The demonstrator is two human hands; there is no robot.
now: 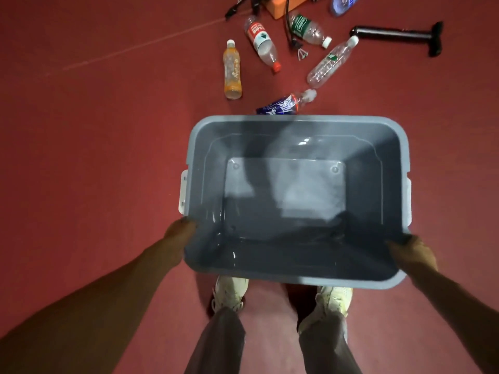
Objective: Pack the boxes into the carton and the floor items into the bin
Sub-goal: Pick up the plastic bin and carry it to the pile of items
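I hold a grey plastic bin (297, 282) in front of me above my feet, and nothing lies inside it. My left hand (179, 232) grips its near left corner. At the near right corner my right hand (413, 252) grips the rim. Beyond the bin, several plastic bottles lie on the red floor: an orange one (232, 70), a red-labelled one (262, 43), a green-labelled one (309, 29), a clear one (332, 62) and a blue one (286, 103) just past the bin's far rim. A black hand pump (399, 35) lies at the far right.
An orange block (283, 5) and black cables (243, 6) sit at the top edge. Another blue-tinted bottle (343, 4) lies at the top right. My two shoes (232, 292) stand under the bin's near edge. Red floor stretches to the left and right.
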